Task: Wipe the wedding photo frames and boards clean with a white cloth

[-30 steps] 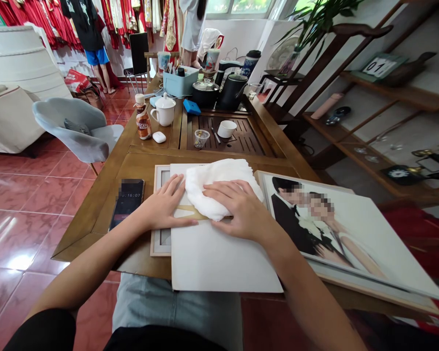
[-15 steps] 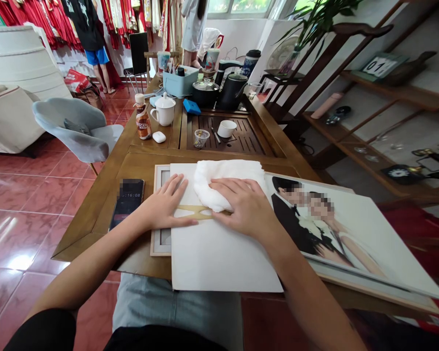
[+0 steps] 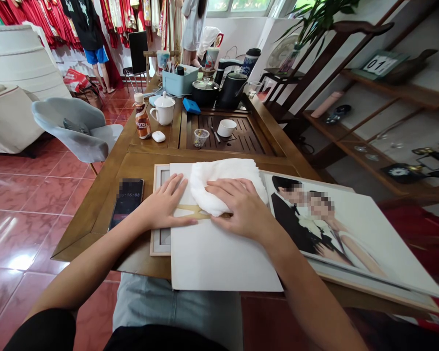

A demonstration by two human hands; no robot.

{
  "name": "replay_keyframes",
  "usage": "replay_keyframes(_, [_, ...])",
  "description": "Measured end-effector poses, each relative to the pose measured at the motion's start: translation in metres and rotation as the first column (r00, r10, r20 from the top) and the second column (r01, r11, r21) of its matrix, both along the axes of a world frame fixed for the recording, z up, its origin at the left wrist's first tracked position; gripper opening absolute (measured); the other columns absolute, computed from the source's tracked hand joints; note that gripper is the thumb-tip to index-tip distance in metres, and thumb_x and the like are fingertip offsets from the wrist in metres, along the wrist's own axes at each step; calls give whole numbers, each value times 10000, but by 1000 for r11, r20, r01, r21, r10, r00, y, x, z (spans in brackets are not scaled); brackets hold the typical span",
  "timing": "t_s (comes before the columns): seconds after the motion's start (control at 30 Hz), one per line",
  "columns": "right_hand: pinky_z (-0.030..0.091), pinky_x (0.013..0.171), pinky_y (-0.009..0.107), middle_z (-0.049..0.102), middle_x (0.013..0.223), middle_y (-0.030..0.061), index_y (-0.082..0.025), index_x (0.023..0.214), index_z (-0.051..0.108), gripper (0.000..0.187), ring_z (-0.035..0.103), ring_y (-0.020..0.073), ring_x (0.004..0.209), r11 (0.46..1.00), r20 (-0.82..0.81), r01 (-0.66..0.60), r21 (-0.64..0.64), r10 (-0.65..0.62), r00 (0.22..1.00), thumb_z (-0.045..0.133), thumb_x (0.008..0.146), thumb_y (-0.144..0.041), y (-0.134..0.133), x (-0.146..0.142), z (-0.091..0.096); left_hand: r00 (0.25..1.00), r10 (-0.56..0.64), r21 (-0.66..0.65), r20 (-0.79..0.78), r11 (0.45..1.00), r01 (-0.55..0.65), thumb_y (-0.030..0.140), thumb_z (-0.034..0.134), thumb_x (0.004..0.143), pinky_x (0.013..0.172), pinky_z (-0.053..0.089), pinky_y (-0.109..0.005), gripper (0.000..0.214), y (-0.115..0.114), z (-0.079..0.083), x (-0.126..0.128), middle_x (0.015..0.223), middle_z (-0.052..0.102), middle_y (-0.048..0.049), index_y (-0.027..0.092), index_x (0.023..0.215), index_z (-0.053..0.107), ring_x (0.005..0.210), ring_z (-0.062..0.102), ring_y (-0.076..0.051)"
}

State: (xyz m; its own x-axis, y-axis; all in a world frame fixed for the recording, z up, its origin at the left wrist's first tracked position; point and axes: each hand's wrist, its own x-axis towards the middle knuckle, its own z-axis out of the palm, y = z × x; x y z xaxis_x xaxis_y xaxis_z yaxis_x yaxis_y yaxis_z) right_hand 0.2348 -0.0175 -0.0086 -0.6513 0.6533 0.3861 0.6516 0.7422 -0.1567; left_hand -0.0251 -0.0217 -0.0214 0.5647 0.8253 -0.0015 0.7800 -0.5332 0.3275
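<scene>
My right hand (image 3: 241, 207) presses a white folded cloth (image 3: 223, 183) onto a white album cover (image 3: 215, 253) that lies on the wooden table (image 3: 106, 200). Its fingers are curled over the cloth. My left hand (image 3: 164, 204) lies flat with fingers stretched on the cover's left edge, next to a gold band (image 3: 188, 210) across it. A framed picture (image 3: 160, 241) sticks out under the album on the left.
A large framed wedding photo (image 3: 351, 234) lies to the right. A black phone (image 3: 127, 202) lies to the left. Farther back stand a bottle (image 3: 142, 118), a white teapot (image 3: 164, 110), cups and kettles on a tea tray (image 3: 237, 139). A grey chair (image 3: 73, 129) stands left; shelves stand right.
My right hand slid the cloth to the right and up over the cover, then a little back left. My left hand stayed in place.
</scene>
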Motion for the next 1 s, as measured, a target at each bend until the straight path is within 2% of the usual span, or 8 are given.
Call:
replay_keyframes(0.17, [373, 1055, 553, 669, 1401, 131, -174, 1295, 630, 494, 594, 350, 1267, 997, -4, -82, -16, 81, 997, 637, 814, -286, -1, -1, 2, 1000, -9, 15, 23, 1000, 9, 921, 416, 857, 1276, 230, -565, 1176, 1, -1, 0, 1719, 122, -257, 67, 1633, 185, 1614, 61, -389])
replay_keyframes(0.6, [362, 1061, 537, 671, 1404, 115, -192, 1288, 620, 496, 594, 343, 1276, 997, -12, -80, -9, 80, 997, 627, 800, -280, 0, 0, 1, 1000, -15, 11, 16, 1000, 15, 908, 439, 860, 1284, 214, -553, 1171, 1, 2, 0, 1716, 127, -263, 61, 1628, 184, 1615, 55, -386])
replay_keyframes(0.77, [359, 1066, 519, 663, 1415, 110, -202, 1293, 615, 481, 599, 322, 1273, 1000, 7, -26, -17, 26, 1000, 620, 821, -294, -1, -1, 3, 1000, -4, -1, 16, 1000, 4, 907, 447, 856, 1279, 229, -557, 1164, 1, 2, 1, 1715, 133, -262, 63, 1623, 212, 1612, 68, -400])
replay_keyframes(1.0, [373, 1046, 515, 673, 1400, 101, -221, 1310, 606, 463, 610, 318, 1254, 994, 6, 111, 6, -111, 994, 600, 853, -297, -2, -2, 1, 999, -15, 20, 39, 1000, 15, 921, 409, 861, 1267, 229, -575, 1144, 0, -1, -1, 1717, 125, -258, 119, 1637, 160, 1613, 69, -394])
